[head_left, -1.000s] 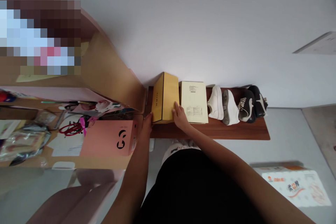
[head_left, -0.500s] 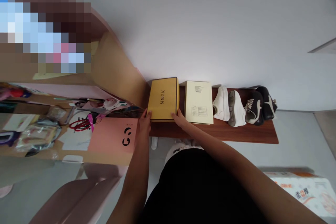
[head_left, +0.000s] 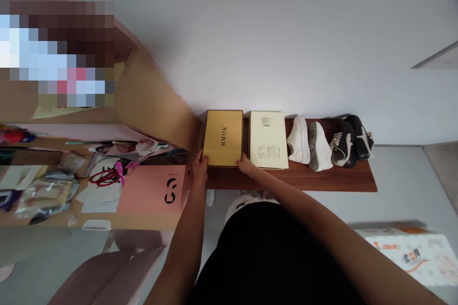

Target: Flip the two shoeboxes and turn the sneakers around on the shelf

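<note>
A yellow shoebox (head_left: 223, 145) with dark edges and the letters MMOK on its lid sits on the brown wooden shelf (head_left: 315, 179). At its near left corner my left hand (head_left: 200, 166) grips the side, thumb toward the lid. My right hand (head_left: 246, 164) holds the near right corner. Just right of it lies a cream box (head_left: 267, 140) with printed labels, a narrow gap between the two. Farther right stand white sneakers (head_left: 299, 140) and a pair of black shoes (head_left: 343, 145) with cream trim.
To the left is a cluttered desk (head_left: 143, 221) with a pink box (head_left: 153, 188), red cable (head_left: 103, 177) and plastic bags. A pink chair (head_left: 107, 267) stands below it. A white printed package (head_left: 411, 255) lies on the floor at right. A wall rises behind the shelf.
The yellow shoebox has straightened from a slight tilt and now lines up with the cream box, both hands still on it. The view has shifted slightly.
</note>
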